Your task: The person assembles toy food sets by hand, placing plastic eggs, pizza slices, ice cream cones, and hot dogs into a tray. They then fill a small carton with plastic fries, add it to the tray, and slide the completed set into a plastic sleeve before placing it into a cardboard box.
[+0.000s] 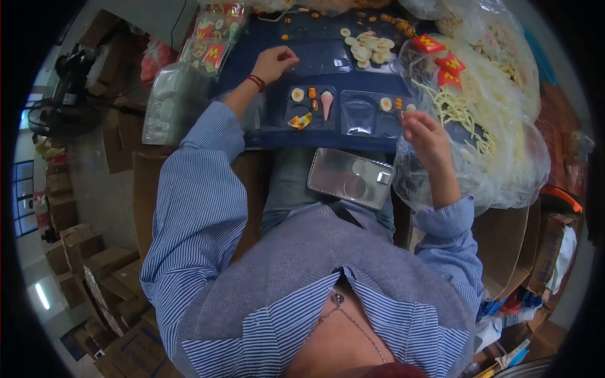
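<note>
My left hand (pixel 275 65) hovers over the dark blue tabletop with its fingers curled together; whether anything is in them does not show. Below it lies a clear plastic tray (pixel 287 107) holding a toy fried egg (pixel 297 95), a small burger (pixel 312 92), a pink ice cream cone (pixel 326 104) and a pizza-like wedge (pixel 300 120). To its right, a second clear tray (pixel 360 113) holds another toy egg (pixel 386 104) and small orange-brown pieces (pixel 398 103). At that tray's right edge my right hand (pixel 426 133) is closed, with a small whitish piece (pixel 411 108) at its fingertips.
Egg pieces (pixel 370 49) lie heaped behind the trays. On the right are toy french-fry strands (pixel 454 110), red star-like pieces (pixel 450 68) and plastic bags (pixel 513 138). Stacked clear trays (pixel 165 104) stand left. A shiny rectangular tin (pixel 334 179) rests on my lap.
</note>
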`<state>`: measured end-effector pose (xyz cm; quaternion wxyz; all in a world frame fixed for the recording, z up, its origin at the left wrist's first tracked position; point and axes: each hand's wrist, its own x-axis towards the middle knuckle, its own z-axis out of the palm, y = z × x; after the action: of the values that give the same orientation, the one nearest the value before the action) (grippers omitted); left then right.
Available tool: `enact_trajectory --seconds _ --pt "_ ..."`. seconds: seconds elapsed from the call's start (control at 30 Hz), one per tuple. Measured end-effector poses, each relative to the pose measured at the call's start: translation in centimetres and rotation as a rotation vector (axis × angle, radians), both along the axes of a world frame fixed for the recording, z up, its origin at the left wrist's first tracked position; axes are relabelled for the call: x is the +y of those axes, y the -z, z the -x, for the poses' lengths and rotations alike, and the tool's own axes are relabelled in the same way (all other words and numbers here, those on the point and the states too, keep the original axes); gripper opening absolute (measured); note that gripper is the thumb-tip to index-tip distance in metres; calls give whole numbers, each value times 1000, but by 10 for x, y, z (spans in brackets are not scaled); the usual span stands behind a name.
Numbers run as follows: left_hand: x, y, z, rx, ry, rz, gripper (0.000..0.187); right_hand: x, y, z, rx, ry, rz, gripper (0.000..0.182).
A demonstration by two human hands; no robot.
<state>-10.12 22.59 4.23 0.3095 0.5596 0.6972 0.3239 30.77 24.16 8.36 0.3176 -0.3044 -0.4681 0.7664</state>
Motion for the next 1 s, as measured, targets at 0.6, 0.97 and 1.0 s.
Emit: enact_trajectory --seconds 0.6,0.97,1.0 --pt "-125 -36 -412 436 1006 -983 45 -137 40 -200 427 866 378 32" --pt "-75 -99 -174 473 411 -632 20 -140 105 -349 -1948 465 -1016 19" --pt "-56 -89 -133 607 294 -671 21 -111 67 -310 -1857 541 -1088 20"
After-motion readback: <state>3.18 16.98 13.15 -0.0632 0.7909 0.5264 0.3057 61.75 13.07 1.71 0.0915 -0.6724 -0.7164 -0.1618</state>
